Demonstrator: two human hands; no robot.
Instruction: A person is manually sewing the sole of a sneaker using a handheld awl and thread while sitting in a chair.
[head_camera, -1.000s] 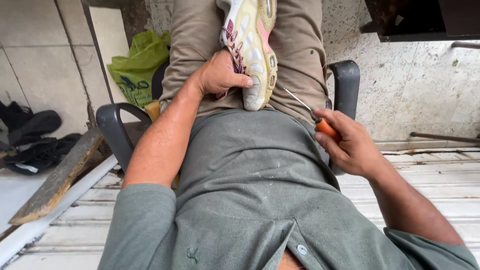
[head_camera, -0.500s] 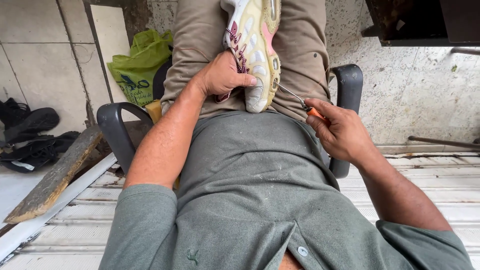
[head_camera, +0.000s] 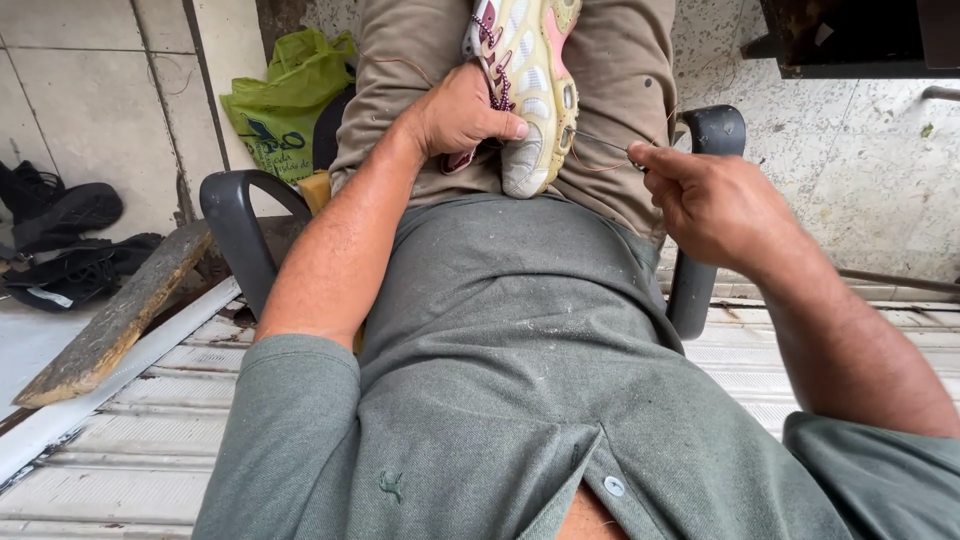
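Far left, on the tiled floor: dark shoes piled against the wall, with a weathered wooden plank lying aslant beside them. Behind the chair's left armrest stands a green plastic bag.

Centre: the person sits in the chair, a sneaker resting sole-up on the lap between the thighs. The left hand is clenched around the sneaker's upper, thumb pressed against the edge of the pale sole near the toe, holding the shoe steady against the trousers.

Right of the sneaker: a thin metal awl or needle runs from the sole's edge to the right hand. That hand is closed on the tool in a pinch grip; the handle is hidden inside the fist, so its type cannot be confirmed. A fine thread appears to trail from the sole margin near the tip. The right armrest sits just behind this hand.

Assessment: the step in hand appears to be stitching the sole to the upper, with the point at or in the sole edge. In my judgement the next move calls for a straight, controlled draw or push along the tool's axis while the left hand maintains its clamp, the thumb kept out of the point's line.
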